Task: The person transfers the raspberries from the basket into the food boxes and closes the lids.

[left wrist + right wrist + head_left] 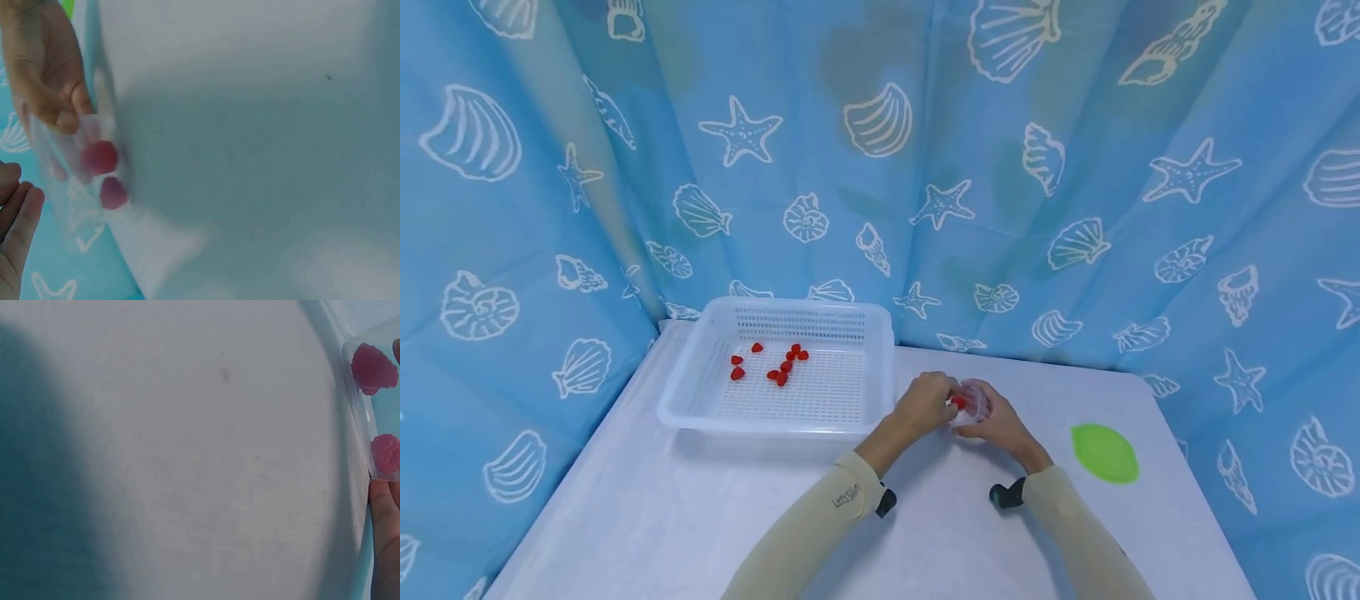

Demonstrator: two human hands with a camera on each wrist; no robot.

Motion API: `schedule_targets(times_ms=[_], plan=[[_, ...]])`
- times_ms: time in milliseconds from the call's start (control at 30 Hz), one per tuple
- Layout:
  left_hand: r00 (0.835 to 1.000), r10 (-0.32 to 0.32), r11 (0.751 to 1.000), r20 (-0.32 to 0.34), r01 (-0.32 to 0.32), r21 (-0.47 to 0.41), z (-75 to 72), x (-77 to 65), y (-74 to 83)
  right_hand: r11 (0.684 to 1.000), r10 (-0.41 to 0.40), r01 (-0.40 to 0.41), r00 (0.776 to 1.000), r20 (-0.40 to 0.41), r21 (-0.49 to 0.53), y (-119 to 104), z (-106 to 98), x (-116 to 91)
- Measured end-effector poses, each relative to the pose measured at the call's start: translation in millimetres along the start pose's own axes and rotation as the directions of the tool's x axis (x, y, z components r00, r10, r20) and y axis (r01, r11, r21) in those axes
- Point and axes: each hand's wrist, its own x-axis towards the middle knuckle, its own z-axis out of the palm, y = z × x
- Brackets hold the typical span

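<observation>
My right hand (1006, 429) grips a small clear plastic container (976, 403) above the white table, right of the basket. Two red raspberries (100, 157) show through its wall in the left wrist view. Close beside the container is my left hand (922, 403), its fingers (24, 219) fairly straight and near the thumb, with nothing visible between them in the left wrist view. In the right wrist view, a fingertip at the right edge lies by the upper raspberry (374, 369); most of the container is cut off there.
A white perforated plastic basket (767, 427) stands at the back left, with several red raspberries (782, 379) scattered on its floor. A green leaf-shaped piece (1105, 453) lies on the table (700, 517) at the right. A blue seashell-patterned curtain (820, 167) hangs behind.
</observation>
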Motion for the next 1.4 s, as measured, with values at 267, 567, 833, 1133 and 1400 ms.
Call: schedule_targets(times_ms=[267, 567, 833, 1133, 1400], plan=[[0.999, 0.009, 0.999, -0.037, -0.011, -0.042, -39.7, -3.1, 8.9, 0.999, 0.018, -0.018, 1.000, -0.025, -0.033, 1.2, 1.9, -0.8], [0.994, 0.053, 0.997, -0.096, -0.057, -0.045, -105.3, 10.6, -23.1, 1.000, 0.010, -0.011, 1.000, -0.021, -0.022, -2.9, 4.6, -2.0], [0.993, -0.100, 0.995, -0.058, 0.101, 0.014, -140.6, 15.2, -80.2, 0.999, 0.025, -0.026, 0.999, -0.022, -0.029, -0.1, 4.4, -1.9], [0.956, -0.287, 0.951, 0.058, 0.277, 0.141, -168.0, -4.3, -142.8, 1.000, -0.014, 0.014, 1.000, -0.015, -0.018, -0.8, 1.3, -2.1], [0.879, -0.463, 0.874, 0.118, 0.430, 0.227, -168.2, -9.6, -179.7, 1.000, -0.016, 0.016, 1.000, -0.010, -0.010, 1.6, 2.0, -1.8]])
